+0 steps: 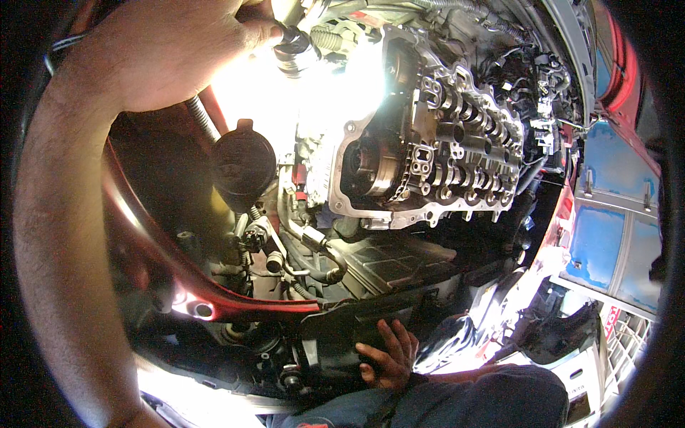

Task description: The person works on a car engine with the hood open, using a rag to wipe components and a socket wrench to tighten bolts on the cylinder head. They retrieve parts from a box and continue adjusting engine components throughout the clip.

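My left hand (207, 53) reaches up along the left to the top of the engine bay, its thumb and finger pressed at a black cylindrical object (296, 53); some fingers are hidden. A white glare washes out the area below it. The exposed engine top (457, 150) shows camshafts and a chain, with a round dark reservoir cap (242, 160) to its left. My right hand (389, 353) rests low in the view, fingers apart and slightly bent against a black panel (335, 339) at the bay's front edge, holding nothing visible.
Hoses and pipes (321, 250) run below the engine. Red bodywork (214, 289) curves along the left and front. At the right are wiring connectors (542, 107), blue metal cabinet doors (596, 242), and a black part lying on a white surface (556, 335).
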The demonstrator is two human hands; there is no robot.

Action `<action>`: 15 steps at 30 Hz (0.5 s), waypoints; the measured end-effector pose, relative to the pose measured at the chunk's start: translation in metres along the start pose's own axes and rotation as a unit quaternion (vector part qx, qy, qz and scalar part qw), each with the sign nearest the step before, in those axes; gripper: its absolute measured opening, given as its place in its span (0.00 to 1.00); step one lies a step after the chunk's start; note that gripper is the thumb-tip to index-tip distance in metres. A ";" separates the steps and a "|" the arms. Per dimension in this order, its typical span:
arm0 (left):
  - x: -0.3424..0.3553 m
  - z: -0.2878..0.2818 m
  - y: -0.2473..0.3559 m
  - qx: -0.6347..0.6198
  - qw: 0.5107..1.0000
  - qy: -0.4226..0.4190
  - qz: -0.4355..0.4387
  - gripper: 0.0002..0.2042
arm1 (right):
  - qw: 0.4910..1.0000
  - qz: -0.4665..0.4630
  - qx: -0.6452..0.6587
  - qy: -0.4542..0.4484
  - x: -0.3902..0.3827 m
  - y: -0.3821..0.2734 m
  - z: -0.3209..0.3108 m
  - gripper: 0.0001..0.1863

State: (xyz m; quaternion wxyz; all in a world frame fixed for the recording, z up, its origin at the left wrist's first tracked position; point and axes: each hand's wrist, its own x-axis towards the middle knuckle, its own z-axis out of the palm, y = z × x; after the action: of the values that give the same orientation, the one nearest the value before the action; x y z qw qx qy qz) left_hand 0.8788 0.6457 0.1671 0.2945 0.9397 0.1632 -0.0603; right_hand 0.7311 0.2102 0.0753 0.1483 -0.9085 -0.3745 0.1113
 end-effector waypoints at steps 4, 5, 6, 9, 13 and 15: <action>0.011 0.009 -0.023 -0.101 0.994 0.011 0.049 0.14 | 1.000 -0.003 0.005 -0.004 0.000 0.001 -0.001 0.16; 0.012 0.010 -0.027 -0.113 0.992 0.004 0.047 0.14 | 1.000 0.000 0.004 -0.004 0.000 0.001 -0.001 0.16; 0.013 0.010 -0.031 -0.114 0.992 0.003 0.049 0.14 | 1.000 -0.003 0.005 0.002 0.000 0.001 0.000 0.16; 0.015 0.012 -0.035 -0.098 0.993 0.008 0.066 0.14 | 1.000 -0.005 0.005 0.006 0.000 0.000 0.000 0.16; 0.016 0.011 -0.039 -0.081 0.993 0.015 0.083 0.14 | 1.000 -0.008 0.006 0.006 0.000 0.000 0.000 0.16; 0.016 0.010 -0.040 -0.078 0.994 0.008 0.082 0.14 | 1.000 -0.011 -0.001 0.005 0.000 0.001 0.000 0.16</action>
State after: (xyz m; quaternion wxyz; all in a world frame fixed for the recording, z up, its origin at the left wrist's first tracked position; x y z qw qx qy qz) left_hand 0.8802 0.6753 0.1340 0.3701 0.9243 0.0923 -0.0159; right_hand 0.7320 0.2100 0.0748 0.1502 -0.9050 -0.3840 0.1049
